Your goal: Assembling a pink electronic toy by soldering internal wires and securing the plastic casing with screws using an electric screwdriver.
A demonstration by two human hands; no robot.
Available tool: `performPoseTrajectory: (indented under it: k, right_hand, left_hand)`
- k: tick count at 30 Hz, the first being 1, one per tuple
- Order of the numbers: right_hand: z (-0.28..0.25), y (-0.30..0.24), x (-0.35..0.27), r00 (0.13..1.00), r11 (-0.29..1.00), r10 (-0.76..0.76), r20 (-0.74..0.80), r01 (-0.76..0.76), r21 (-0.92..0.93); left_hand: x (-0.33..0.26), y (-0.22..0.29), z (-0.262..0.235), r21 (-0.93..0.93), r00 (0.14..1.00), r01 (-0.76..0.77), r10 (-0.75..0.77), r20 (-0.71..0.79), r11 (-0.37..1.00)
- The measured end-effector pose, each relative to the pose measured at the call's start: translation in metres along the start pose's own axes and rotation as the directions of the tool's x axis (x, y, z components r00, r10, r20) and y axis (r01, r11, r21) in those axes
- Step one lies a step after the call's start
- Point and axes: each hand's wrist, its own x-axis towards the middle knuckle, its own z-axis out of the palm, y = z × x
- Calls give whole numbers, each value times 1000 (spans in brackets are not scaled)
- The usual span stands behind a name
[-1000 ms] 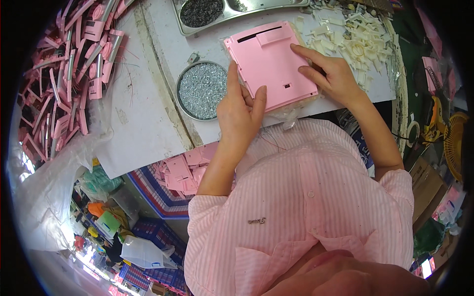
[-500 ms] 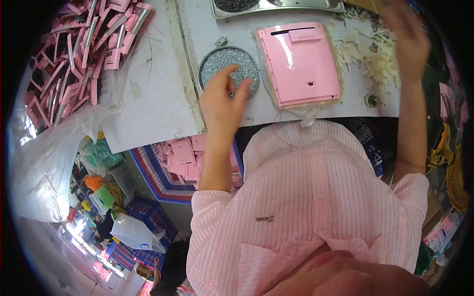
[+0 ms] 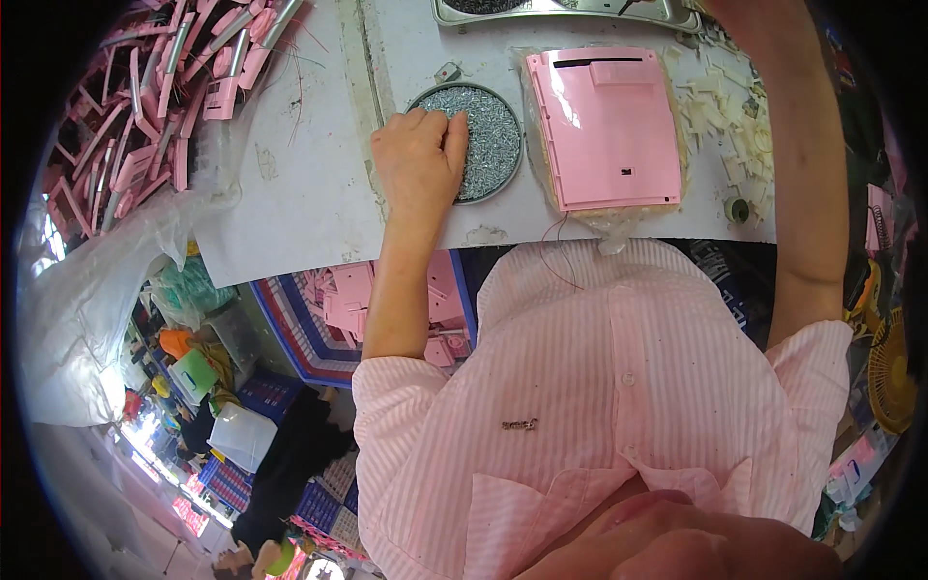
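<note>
At the left rim of a round dish full of small silvery metal pieces, like screws or pins, is my left hand. Its fingers are curled under, the thumb lies toward the pieces, and whatever they hold is hidden. A pink plastic panel, with a long slot at its far end and a small square hole near its close end, rests on a plastic-wrapped pad. My right hand reaches to the far right by a metal tray; the upper picture edge cuts off its fingers.
Pink plastic parts with silvery strips are heaped at the far left. Cream-coloured plastic pieces lie right of the panel, beside a small green roll. Below the table edge, a blue-rimmed basket holds pink parts. Thin wires hang near my shirt.
My left hand has moved from over the dish to its left rim, its spread fingers now curled. My right hand has gone farther up and left toward the tray. The view has shifted slightly.
</note>
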Motion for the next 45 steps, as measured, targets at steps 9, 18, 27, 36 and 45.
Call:
performPoseTrajectory:
  k: [9,18,27,36,45]
  right_hand:
    - [58,-22,-93,1000,921,19,17,-24,388]
    - [69,-26,-99,999,949,1,46,-15,315]
    - [53,-20,-120,995,972,86,-51,-73,225]
    - [51,-34,-169,963,975,166,-213,-128,183]
    - [54,-21,-173,968,978,156,-199,-123,166]
  left_hand:
    - [0,102,-6,-535,980,-197,177,-89,822]
    - [-4,116,-8,-682,996,-66,92,3,729]
    - [5,49,-23,-38,999,51,-51,6,998]
    - [-7,19,-14,9,992,79,-80,99,997]
    - [-1,10,-14,20,990,90,-92,104,996]
